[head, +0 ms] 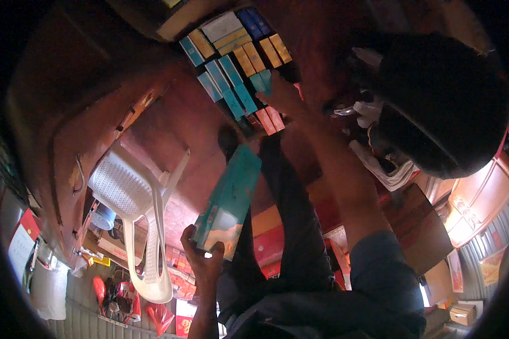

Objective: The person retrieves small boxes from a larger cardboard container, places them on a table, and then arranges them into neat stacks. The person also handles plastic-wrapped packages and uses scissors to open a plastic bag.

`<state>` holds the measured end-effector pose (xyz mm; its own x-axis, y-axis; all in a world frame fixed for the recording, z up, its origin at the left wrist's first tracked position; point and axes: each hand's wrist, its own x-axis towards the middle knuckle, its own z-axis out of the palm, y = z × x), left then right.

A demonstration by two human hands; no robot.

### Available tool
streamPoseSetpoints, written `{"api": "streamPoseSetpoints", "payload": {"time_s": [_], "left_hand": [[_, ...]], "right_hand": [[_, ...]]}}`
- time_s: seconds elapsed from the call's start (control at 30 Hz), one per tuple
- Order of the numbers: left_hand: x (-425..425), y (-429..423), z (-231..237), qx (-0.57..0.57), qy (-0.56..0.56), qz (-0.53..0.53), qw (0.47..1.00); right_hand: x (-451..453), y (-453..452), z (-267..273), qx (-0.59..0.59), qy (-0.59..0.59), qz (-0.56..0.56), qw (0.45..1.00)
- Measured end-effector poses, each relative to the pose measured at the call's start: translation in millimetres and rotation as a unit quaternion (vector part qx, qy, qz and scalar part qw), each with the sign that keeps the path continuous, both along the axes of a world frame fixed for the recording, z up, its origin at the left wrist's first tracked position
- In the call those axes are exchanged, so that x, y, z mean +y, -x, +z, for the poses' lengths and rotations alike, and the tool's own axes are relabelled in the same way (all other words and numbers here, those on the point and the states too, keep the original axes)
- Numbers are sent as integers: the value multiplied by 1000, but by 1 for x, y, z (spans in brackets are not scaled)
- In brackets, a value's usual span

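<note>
My left hand (203, 256) grips the lower end of a long teal carton (231, 199), which is held tilted in front of my legs. My right hand (283, 93) reaches out over rows of small packs, its thumb and fingers around a pair of small teal boxes (261, 81). To the left of that pair lie several blue-teal boxes (233, 91). Yellow-gold boxes (249, 58) sit beyond it, and pink boxes (270, 120) lie on the near side. Dark blue boxes (254, 22) and a pale box (225, 26) are at the far end.
A white plastic chair (123, 182) stands on the left, beside brown wooden furniture (72, 169). A large dark rounded object (441, 106) fills the right side. Below it is a cardboard box (415, 229). Red and orange cartons (268, 243) lie under my legs.
</note>
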<state>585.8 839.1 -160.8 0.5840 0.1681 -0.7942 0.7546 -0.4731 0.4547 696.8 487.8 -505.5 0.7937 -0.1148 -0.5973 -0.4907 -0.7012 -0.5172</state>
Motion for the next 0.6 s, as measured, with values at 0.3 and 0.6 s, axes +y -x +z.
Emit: {"api": "streamPoseSetpoints", "payload": {"time_s": [0.3,0.6], "left_hand": [[8,7,-5,-13,-4,0,1000],[1,1,-5,-14,2,3,1000]], "right_hand": [[7,-14,27,92,-13,40,995],[17,-11,22,48,-20,39,998]]}}
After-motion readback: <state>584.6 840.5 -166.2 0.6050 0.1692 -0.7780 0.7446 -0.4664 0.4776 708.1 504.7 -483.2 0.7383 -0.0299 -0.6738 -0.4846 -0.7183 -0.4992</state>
